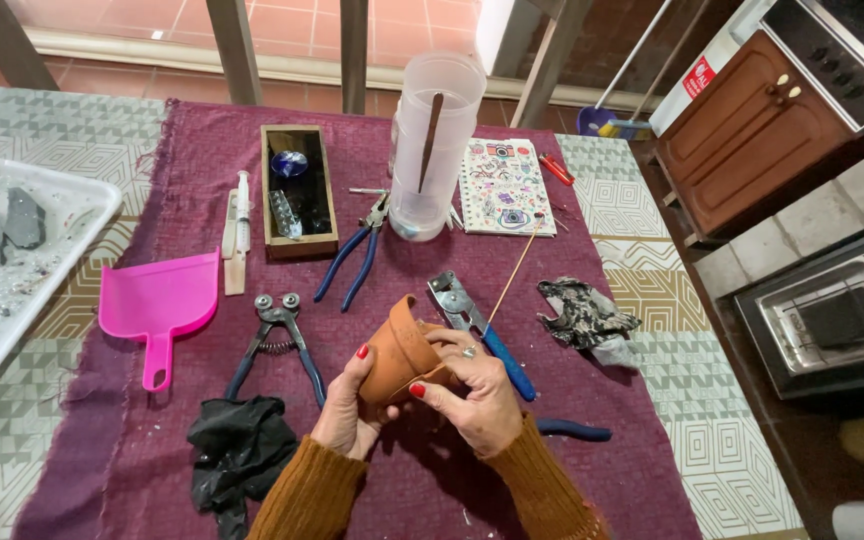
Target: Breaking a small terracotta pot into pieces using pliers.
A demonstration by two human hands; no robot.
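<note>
Fingers of both our hands are curled around a small terracotta clay flowerpot (402, 350), which we hold tipped on its side just below the middle of the frame, above the purple woven cloth (402, 480). Our left hand (344, 415) cups the pot from beneath, thumb pressed to its wall; our right hand (472, 390) closes over its base end, so neither hand is open or free.

As far as we can judge, work on the pot has barely begun: its surface looks bare and plain, with nothing stuck to it. The tools lie untouched around it: wheeled nippers with dark blue handles (277, 340) to the left, blue-handled glass pliers (477, 330) to the right, and long-nose pliers (357, 255) above. A wooden box of glass pieces (297, 190) sits in the upper middle, a white tray of shards (12, 240) at the left edge.
</note>
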